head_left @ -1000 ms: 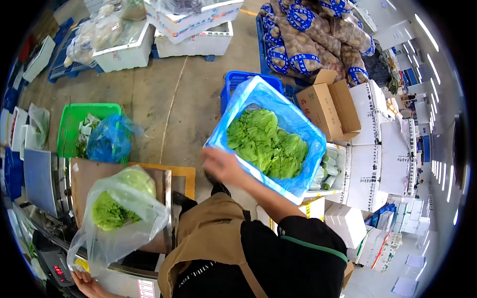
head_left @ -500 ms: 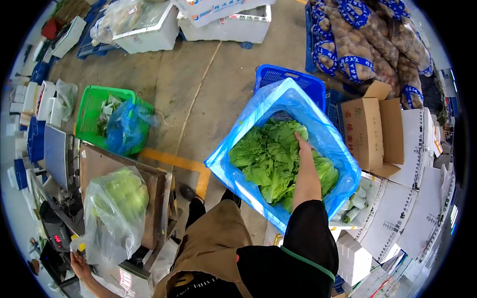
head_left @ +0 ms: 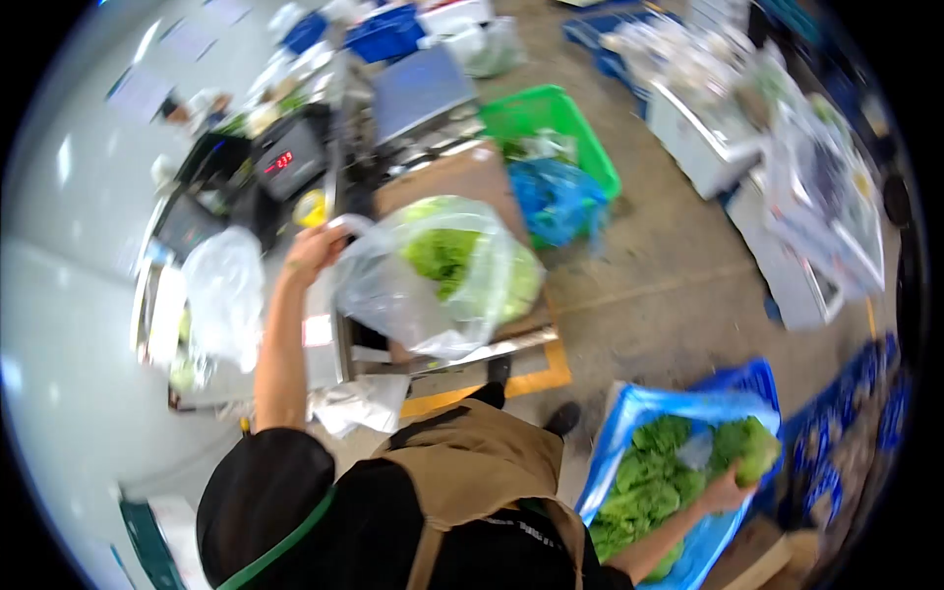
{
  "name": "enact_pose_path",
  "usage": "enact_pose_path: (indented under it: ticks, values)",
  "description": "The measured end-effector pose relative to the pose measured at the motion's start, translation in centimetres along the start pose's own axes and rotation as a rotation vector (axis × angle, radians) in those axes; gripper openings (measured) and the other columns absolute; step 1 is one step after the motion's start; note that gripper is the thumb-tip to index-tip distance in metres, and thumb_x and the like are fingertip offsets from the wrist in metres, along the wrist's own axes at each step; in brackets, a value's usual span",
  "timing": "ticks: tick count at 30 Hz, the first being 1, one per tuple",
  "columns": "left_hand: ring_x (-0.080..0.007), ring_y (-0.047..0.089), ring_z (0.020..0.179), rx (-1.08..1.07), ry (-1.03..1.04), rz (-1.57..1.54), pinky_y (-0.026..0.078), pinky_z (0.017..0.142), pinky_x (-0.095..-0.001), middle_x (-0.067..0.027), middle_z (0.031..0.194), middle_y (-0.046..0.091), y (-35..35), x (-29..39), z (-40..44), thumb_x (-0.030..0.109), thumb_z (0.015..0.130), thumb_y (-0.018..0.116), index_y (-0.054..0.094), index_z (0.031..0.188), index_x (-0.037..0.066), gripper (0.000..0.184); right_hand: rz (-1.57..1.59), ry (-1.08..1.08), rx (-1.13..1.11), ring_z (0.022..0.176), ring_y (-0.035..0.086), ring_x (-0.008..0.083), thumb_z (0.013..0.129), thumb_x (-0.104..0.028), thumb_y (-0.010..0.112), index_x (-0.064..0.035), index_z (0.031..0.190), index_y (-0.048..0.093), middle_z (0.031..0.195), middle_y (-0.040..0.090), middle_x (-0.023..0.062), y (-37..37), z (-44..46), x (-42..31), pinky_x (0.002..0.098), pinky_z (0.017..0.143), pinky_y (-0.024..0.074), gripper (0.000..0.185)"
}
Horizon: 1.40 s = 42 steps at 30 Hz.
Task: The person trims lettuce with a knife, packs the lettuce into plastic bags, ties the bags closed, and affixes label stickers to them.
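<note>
My left hand (head_left: 313, 251) is closed on the rim of a clear plastic bag (head_left: 379, 290), which lies with its mouth open on a brown board (head_left: 492, 197) and has green lettuce (head_left: 442, 258) inside. At the lower right, my right hand (head_left: 726, 490) grips a head of lettuce (head_left: 755, 454) by its underside, over the blue-lined white box (head_left: 602, 462). More leafy lettuce (head_left: 654, 482) fills that box.
Behind the board stand a green basket (head_left: 595, 147) with a blue bag (head_left: 556, 202) and a scale display (head_left: 285, 157). White foam boxes (head_left: 698, 162) are at the upper right. A blue crate (head_left: 762, 383) touches the lined box. Sacks (head_left: 836, 433) lie at the right edge.
The view has swung left towards the bag. My right hand came down into the lined box and now holds a lettuce head. My left hand still holds the bag, whose mouth is open towards the camera.
</note>
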<state>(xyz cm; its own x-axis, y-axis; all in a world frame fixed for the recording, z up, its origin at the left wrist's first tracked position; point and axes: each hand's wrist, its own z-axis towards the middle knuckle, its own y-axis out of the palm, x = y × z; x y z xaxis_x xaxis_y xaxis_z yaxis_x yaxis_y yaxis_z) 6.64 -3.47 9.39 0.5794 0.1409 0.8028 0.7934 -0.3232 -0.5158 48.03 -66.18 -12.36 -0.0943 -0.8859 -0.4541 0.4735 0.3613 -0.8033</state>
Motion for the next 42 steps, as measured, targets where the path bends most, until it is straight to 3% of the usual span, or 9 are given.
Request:
enact_pose_path:
  ticks: [5, 10, 14, 18, 23, 29, 32, 38, 42]
  values:
    - [-0.0092, 0.041, 0.052, -0.244, 0.207, -0.201, 0.038, 0.052, -0.0253, 0.0028, 0.059, 0.042, -0.9, 0.2, 0.2, 0.023, 0.092, 0.051, 0.053, 0.082, 0.007, 0.02, 1.105, 0.093, -0.171, 0.089, 0.06, 0.0267, 0.071, -0.016, 0.076, 0.0056, 0.117, 0.05, 0.112, 0.057, 0.0187, -11.9, -2.8, -21.3, 0.0362, 0.077, 0.0518, 0.057]
    - [-0.0038, 0.024, 0.046, -0.494, 0.066, -0.626, 0.019, 0.041, -0.0197, 0.0066, 0.058, 0.032, -2.8, 0.1, 0.7, 0.032, 0.095, 0.044, 0.051, 0.095, 0.011, 0.023, 1.672, -0.015, -0.468, 0.095, 0.058, 0.0253, 0.066, -0.001, 0.075, 0.003, 0.117, 0.047, 0.109, 0.056, 0.0158, -13.5, -12.4, -36.2, 0.039, 0.08, 0.0502, 0.058]
    - [-0.0028, 0.02, 0.044, -0.479, -0.006, -0.616, 0.014, 0.039, -0.0197, 0.0076, 0.056, 0.029, -4.3, 0.8, 0.6, 0.034, 0.096, 0.04, 0.051, 0.098, 0.012, 0.025, 1.103, -1.048, -0.844, 0.086, 0.061, 0.0251, 0.065, -0.01, 0.075, 0.0005, 0.114, 0.051, 0.103, 0.06, 0.0144, -16.0, -21.6, -47.6, 0.0345, 0.076, 0.049, 0.055]
    - [-0.0027, 0.02, 0.043, -0.599, -0.003, -0.606, 0.013, 0.038, -0.0198, 0.0058, 0.055, 0.032, -6.0, -0.5, 1.1, 0.033, 0.096, 0.041, 0.05, 0.103, 0.011, 0.026, 0.349, -1.387, -1.099, 0.082, 0.062, 0.0375, 0.062, -0.005, 0.066, 0.0042, 0.103, 0.053, 0.096, 0.061, 0.0209, -8.9, -32.4, -52.2, 0.045, 0.069, 0.0499, 0.044]
    - [-0.0031, 0.022, 0.043, -0.693, -0.078, -0.619, 0.015, 0.036, -0.0197, 0.0038, 0.055, 0.034, -7.5, -0.7, 0.6, 0.031, 0.096, 0.041, 0.048, 0.1, 0.006, 0.026, 0.051, -1.64, -1.169, 0.084, 0.063, 0.0351, 0.065, -0.011, 0.064, -0.003, 0.087, 0.061, 0.086, 0.064, 0.017, -0.2, -41.3, -55.6, 0.0429, 0.068, 0.0506, 0.024]
    - [-0.0042, 0.023, 0.041, -0.748, -0.06, -0.72, 0.016, 0.035, -0.02, 0.0036, 0.051, 0.032, -9.4, -1.2, 1.1, 0.032, 0.096, 0.042, 0.049, 0.09, 0.005, 0.029, 0.629, -1.571, -1.255, 0.088, 0.062, 0.0329, 0.069, -0.017, 0.063, -0.0034, 0.088, 0.063, 0.088, 0.064, 0.0163, 9.6, -52.3, -57.3, 0.0392, 0.075, 0.0504, 0.023]
    - [-0.0041, 0.022, 0.04, -0.593, -0.141, -0.793, 0.017, 0.035, -0.02, 0.0034, 0.05, 0.031, -10.3, -2.5, 3.2, 0.03, 0.096, 0.041, 0.049, 0.088, 0.005, 0.028, 0.244, -1.533, -1.393, 0.091, 0.061, 0.032, 0.068, -0.021, 0.066, -0.0048, 0.093, 0.06, 0.093, 0.062, 0.0162, 14.1, -55.0, -56.0, 0.0403, 0.078, 0.0487, 0.03]
    - [-0.0052, 0.029, 0.043, -0.473, -0.014, -0.938, 0.022, 0.038, -0.0193, 0.0004, 0.055, 0.039, -10.6, -4.3, 6.1, 0.025, 0.094, 0.043, 0.051, 0.102, 0.006, 0.021, 0.012, -1.539, -1.39, 0.103, 0.055, 0.0342, 0.067, -0.024, 0.072, 0.0007, 0.104, 0.05, 0.109, 0.055, 0.0194, 8.3, -52.5, -57.9, 0.0443, 0.086, 0.0437, 0.05]
    - [-0.0054, 0.032, 0.05, -0.463, 0.047, -0.92, 0.024, 0.042, -0.0184, 0.0016, 0.061, 0.04, -9.2, -2.7, 6.5, 0.021, 0.093, 0.048, 0.05, 0.116, 0.005, 0.029, 0.621, -1.677, -0.989, 0.094, 0.055, 0.0339, 0.068, -0.018, 0.07, 0.0042, 0.114, 0.046, 0.106, 0.052, 0.0208, 2.2, -44.8, -55.6, 0.0442, 0.079, 0.0439, 0.056]
